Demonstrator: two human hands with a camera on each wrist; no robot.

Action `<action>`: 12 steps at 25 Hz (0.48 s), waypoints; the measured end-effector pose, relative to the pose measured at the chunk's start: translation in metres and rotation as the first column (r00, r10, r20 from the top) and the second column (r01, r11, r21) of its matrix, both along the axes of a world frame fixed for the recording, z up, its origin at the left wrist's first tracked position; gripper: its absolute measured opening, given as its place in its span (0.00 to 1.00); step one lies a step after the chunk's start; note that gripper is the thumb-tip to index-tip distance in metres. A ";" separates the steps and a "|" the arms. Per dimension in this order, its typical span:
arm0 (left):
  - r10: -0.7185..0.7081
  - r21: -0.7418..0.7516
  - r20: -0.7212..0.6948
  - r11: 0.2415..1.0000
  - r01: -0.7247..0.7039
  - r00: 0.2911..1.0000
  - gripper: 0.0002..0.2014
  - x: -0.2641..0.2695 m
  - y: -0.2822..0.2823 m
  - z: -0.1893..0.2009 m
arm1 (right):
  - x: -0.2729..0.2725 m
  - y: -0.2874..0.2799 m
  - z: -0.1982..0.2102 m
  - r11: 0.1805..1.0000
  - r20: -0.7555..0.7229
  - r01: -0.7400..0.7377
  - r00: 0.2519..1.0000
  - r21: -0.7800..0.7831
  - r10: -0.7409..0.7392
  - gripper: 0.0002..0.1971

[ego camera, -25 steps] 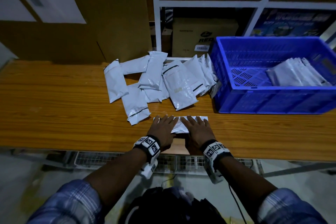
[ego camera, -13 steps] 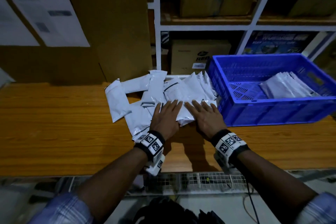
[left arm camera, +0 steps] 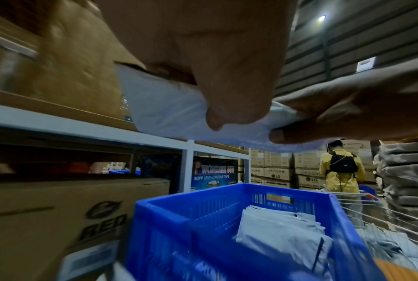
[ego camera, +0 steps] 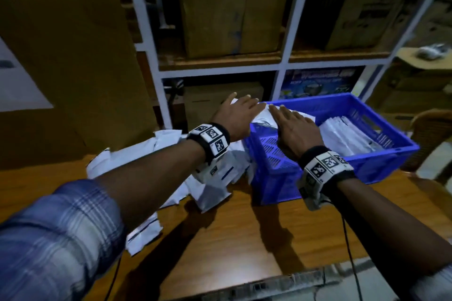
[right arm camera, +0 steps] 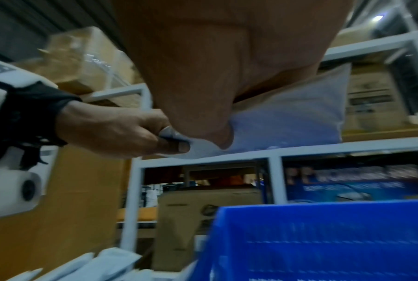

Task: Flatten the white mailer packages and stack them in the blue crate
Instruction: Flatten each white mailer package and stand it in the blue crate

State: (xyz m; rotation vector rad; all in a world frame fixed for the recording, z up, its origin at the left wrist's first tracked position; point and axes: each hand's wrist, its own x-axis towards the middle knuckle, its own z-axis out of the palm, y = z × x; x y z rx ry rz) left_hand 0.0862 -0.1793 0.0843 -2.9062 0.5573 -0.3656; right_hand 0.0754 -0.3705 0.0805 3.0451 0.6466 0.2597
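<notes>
Both hands hold one white mailer in the air over the left end of the blue crate. My left hand pinches its left edge, thumb underneath, as the left wrist view shows with the mailer between thumb and fingers. My right hand pinches the right part, thumb under the mailer. A stack of flattened mailers lies in the crate's right half, seen also as mailers inside the crate. A pile of loose mailers lies on the wooden table, left of the crate.
White shelving with cardboard boxes stands right behind the crate. A large cardboard sheet leans at the back left. In the left wrist view a person in yellow stands far off by a wire trolley.
Both hands have lifted a mailer off the table and carried it up and right, from in front of the pile to above the crate's left end. My head has turned right.
</notes>
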 end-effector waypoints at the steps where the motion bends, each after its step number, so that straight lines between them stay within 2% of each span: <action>1: -0.019 0.003 -0.010 1.000 0.019 1.000 0.37 0.020 -0.017 0.002 | 0.014 -0.015 -0.001 1.000 -0.024 0.011 1.000 0.013 -0.010 0.38; 3: -0.067 0.013 -0.021 0.998 0.067 0.998 0.37 0.062 -0.052 0.002 | 0.044 -0.048 -0.002 0.998 -0.099 0.048 0.994 0.050 -0.043 0.36; 5: -0.106 0.053 -0.041 0.993 0.108 0.993 0.34 0.105 -0.089 -0.001 | 0.081 -0.084 -0.006 0.992 -0.239 0.116 0.966 0.056 -0.099 0.35; 9: -0.179 0.063 -0.142 0.980 0.190 0.974 0.14 0.173 -0.147 -0.016 | 0.149 -0.134 -0.027 0.976 -0.418 0.215 0.889 0.022 -0.186 0.24; 11: -0.195 0.052 -0.211 0.976 0.210 0.958 0.11 0.198 -0.171 -0.027 | 0.174 -0.146 -0.033 0.964 -0.507 0.265 0.832 0.007 -0.225 0.24; 12: -0.207 0.055 -0.241 0.973 0.226 0.948 0.10 0.212 -0.184 -0.039 | 0.186 -0.153 -0.038 0.962 -0.530 0.274 0.815 -0.005 -0.235 0.28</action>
